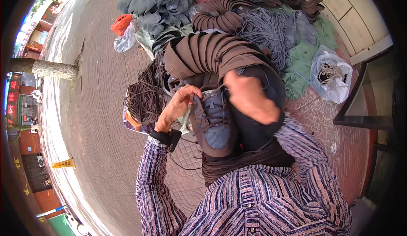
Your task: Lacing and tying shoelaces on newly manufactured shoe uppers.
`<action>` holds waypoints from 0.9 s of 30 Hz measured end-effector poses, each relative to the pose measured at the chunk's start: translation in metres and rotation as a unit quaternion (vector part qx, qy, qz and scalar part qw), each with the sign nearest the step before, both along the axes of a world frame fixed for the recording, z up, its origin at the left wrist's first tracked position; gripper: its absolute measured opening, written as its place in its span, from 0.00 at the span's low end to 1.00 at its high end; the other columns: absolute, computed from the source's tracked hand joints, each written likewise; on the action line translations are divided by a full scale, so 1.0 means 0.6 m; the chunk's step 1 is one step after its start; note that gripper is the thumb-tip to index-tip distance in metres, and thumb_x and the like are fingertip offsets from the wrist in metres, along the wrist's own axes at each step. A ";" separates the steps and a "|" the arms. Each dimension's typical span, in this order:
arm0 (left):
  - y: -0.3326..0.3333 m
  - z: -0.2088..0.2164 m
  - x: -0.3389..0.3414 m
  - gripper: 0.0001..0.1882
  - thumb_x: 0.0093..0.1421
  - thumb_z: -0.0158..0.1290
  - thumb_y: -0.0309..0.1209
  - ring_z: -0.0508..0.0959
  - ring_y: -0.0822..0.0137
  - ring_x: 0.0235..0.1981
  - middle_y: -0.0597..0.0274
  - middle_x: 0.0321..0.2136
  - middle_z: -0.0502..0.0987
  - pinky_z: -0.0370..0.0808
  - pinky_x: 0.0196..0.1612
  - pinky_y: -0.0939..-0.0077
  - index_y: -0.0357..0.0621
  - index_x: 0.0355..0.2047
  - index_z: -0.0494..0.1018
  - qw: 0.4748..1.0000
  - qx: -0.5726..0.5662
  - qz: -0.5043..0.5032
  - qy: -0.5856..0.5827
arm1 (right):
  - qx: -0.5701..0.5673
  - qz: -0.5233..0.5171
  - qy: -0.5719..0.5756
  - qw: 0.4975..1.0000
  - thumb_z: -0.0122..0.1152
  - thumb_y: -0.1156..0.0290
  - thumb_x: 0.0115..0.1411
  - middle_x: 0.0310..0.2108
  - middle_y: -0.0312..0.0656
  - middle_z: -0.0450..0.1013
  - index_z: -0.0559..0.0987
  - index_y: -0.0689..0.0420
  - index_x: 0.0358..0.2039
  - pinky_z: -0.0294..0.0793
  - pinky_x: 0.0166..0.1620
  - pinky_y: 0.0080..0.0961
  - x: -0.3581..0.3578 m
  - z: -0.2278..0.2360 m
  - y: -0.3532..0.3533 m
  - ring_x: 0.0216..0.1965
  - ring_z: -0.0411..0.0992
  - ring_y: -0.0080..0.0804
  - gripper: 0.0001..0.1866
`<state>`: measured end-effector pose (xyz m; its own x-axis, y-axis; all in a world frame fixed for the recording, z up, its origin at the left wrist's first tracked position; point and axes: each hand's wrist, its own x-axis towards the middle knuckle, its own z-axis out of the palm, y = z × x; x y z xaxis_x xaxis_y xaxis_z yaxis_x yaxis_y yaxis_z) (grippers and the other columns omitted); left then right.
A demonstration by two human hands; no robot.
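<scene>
A brown shoe upper (203,136) with a blue-grey mesh toe rests on my lap, its toe toward me. Dark laces (216,120) cross its front in several rows. At its left top edge, my left hand (180,102) is closed in a pinch by the eyelets and tongue. To the right of the tongue, my right hand (250,98) is raised and smeared by motion, so its grip is hidden. A short strand of lace seems to run between the tongue and that hand. Just beyond lies a fanned stack of brown shoe uppers (203,54) across my legs.
Left of my knee hangs a bundle of dark brown laces (146,96). Farther off are grey laces (265,32), a pile of grey uppers (165,7), and an orange bag (121,24). A clear plastic bag (326,90) with pale cords sits right, near a black metal frame (360,121).
</scene>
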<state>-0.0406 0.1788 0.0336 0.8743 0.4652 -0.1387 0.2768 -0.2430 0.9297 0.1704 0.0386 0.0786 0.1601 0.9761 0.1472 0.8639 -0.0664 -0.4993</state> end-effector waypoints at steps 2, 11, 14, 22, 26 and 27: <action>-0.004 -0.015 -0.011 0.21 0.47 0.35 0.10 0.65 0.72 0.31 0.66 0.32 0.69 0.62 0.33 0.81 0.44 0.32 0.72 0.999 -0.025 0.013 -0.015 | 0.143 -0.140 -0.031 0.979 0.48 0.76 0.54 0.21 0.49 0.72 0.72 0.56 0.36 0.71 0.29 0.43 0.085 0.028 -0.041 0.26 0.74 0.52 0.08; -0.017 0.016 0.001 0.21 0.45 0.39 0.13 0.66 0.74 0.35 0.66 0.40 0.68 0.63 0.40 0.83 0.41 0.39 0.71 0.998 0.039 -0.036 0.029 | 0.136 -0.136 0.599 0.777 0.44 0.70 0.65 0.33 0.47 0.73 0.67 0.62 0.35 0.65 0.15 0.20 0.177 0.050 -0.067 0.18 0.69 0.24 0.08; -0.032 0.033 -0.014 0.27 0.44 0.45 0.21 0.66 0.73 0.34 0.67 0.44 0.68 0.65 0.41 0.80 0.42 0.49 0.69 0.999 -0.036 0.009 0.020 | 0.139 -0.045 0.714 0.685 0.44 0.72 0.65 0.39 0.53 0.72 0.67 0.63 0.38 0.76 0.32 0.23 0.155 0.070 -0.043 0.33 0.75 0.34 0.07; -0.155 0.043 -0.028 0.11 0.51 0.57 0.32 0.68 0.57 0.37 0.55 0.33 0.66 0.66 0.42 0.66 0.39 0.29 0.67 0.952 0.277 0.130 -0.014 | 0.225 -0.144 0.681 0.682 0.49 0.78 0.61 0.46 0.56 0.66 0.65 0.67 0.46 0.73 0.52 0.29 0.165 0.020 -0.053 0.48 0.71 0.44 0.13; -0.174 0.026 -0.039 0.11 0.52 0.58 0.32 0.68 0.52 0.35 0.52 0.31 0.67 0.66 0.40 0.65 0.39 0.28 0.67 0.933 0.346 0.096 0.027 | 0.255 -0.209 0.417 0.847 0.52 0.78 0.59 0.47 0.52 0.65 0.64 0.65 0.49 0.78 0.39 0.24 0.145 0.045 -0.070 0.40 0.73 0.33 0.17; -0.172 0.030 -0.041 0.11 0.52 0.58 0.32 0.68 0.52 0.35 0.52 0.31 0.67 0.66 0.40 0.65 0.39 0.28 0.67 0.934 0.345 0.093 0.027 | 0.277 -0.217 0.286 0.891 0.52 0.78 0.59 0.47 0.50 0.65 0.65 0.65 0.49 0.77 0.36 0.22 0.133 0.061 -0.072 0.38 0.73 0.30 0.17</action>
